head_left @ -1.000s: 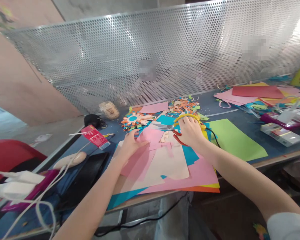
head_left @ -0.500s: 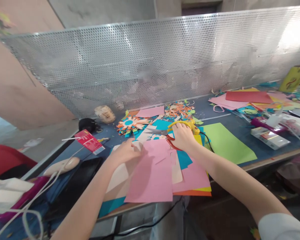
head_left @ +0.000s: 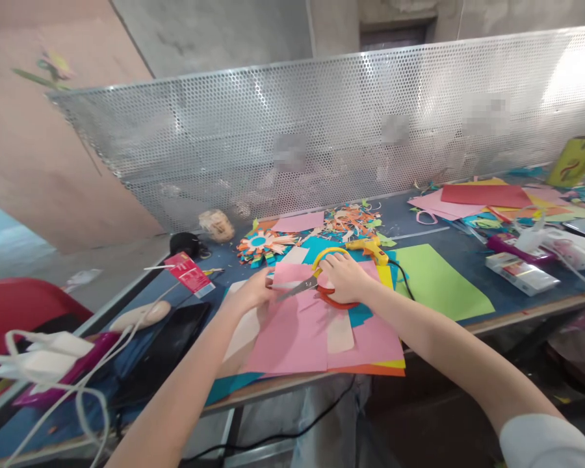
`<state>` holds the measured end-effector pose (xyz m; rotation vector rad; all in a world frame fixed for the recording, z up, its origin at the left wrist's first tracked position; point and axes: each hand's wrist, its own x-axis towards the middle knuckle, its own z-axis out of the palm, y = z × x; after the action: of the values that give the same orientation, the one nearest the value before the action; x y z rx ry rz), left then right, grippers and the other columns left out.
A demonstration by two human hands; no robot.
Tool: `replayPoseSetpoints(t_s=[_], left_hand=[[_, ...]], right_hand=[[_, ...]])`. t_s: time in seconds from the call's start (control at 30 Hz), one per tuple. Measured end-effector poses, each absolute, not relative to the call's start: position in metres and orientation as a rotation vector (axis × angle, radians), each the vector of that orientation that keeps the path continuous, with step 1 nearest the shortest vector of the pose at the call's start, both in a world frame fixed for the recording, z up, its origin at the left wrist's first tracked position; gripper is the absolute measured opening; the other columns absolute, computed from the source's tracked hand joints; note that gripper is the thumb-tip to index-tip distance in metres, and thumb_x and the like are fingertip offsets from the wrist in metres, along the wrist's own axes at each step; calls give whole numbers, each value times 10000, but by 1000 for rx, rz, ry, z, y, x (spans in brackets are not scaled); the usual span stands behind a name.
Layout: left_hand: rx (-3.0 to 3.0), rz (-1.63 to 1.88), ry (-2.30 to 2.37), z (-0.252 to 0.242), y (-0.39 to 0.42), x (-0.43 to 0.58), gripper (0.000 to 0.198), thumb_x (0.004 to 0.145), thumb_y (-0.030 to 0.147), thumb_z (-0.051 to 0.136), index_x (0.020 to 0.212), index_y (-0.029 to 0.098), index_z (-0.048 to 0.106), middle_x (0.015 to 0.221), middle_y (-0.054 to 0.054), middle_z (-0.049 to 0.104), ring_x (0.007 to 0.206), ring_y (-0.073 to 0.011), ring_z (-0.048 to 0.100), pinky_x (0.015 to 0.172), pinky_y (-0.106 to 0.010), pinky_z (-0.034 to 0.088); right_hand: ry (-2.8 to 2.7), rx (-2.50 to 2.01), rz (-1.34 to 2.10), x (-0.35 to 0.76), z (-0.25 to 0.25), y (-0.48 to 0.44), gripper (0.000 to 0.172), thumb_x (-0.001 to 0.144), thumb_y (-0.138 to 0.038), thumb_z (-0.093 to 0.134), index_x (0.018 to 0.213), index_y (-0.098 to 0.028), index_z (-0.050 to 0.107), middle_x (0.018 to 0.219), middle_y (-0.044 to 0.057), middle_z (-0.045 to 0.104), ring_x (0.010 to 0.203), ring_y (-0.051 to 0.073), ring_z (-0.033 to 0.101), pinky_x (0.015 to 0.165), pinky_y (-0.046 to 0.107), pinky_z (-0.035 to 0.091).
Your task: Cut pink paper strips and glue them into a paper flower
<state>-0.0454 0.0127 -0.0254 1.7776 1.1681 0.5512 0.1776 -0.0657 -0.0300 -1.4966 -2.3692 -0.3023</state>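
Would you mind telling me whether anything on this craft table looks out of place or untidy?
Yes. Paper scraps lie strewn by the mesh screen, and the stack of coloured sheets overhangs the table edge. The right hand holds scissors, the left hand pink paper.

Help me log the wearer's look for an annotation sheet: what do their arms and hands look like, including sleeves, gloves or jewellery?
The left hand and the right hand are ungloved, and both forearms are uncovered. No watch or bracelet shows on either wrist. A short pale grey-white sleeve shows on the right upper arm. No sleeve is in view on the left arm.
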Motion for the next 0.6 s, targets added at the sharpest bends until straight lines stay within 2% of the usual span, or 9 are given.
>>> replayPoseSetpoints(t_s=[0.13,0.2,0.27,0.37,0.47,0.6], left_hand=[[1686,595,1202,-7,9,-52,549,451,383,779,919,152,611,757,-55,701,793,-260,655,637,-333,520],[1680,653,1216,8,7,-57,537,457,433,775,881,135,635,812,-69,703,775,-248,653,619,-323,521],[1705,760,1245,25,4,-62,526,482,466,760,861,119,648,782,-62,705,725,-222,648,619,-304,516],[1887,875,1309,47,-3,-67,421,523,417,756,808,117,677,744,-35,710,682,-191,627,614,-267,493],[1942,1030,1349,62,-6,-72,354,509,344,772,777,126,692,729,-13,711,721,-187,621,680,-266,487],[1735,1585,1345,70,3,-78,281,521,292,753,741,132,680,678,15,687,632,-129,576,639,-256,490]], right_hand=[[-2171,-1417,-167,180,-30,-64,496,767,-536,506,1018,-109,487,1008,164,577,979,268,514,858,380,391],[-2081,-1385,-130,182,-29,-64,427,765,-509,519,960,-132,471,947,148,580,908,249,533,789,354,418],[-1968,-1394,-107,184,-27,-64,362,766,-488,514,898,-157,449,886,121,570,829,231,538,707,329,425],[-1744,-1467,-19,189,-24,-64,298,780,-471,481,850,-190,409,816,65,551,730,195,530,620,290,407],[-1570,-1490,72,192,-23,-61,276,780,-469,465,793,-208,375,776,30,530,682,167,509,598,269,393],[-1467,-1395,193,194,-26,-55,253,764,-424,484,728,-216,344,724,-6,497,624,132,476,576,250,383]])
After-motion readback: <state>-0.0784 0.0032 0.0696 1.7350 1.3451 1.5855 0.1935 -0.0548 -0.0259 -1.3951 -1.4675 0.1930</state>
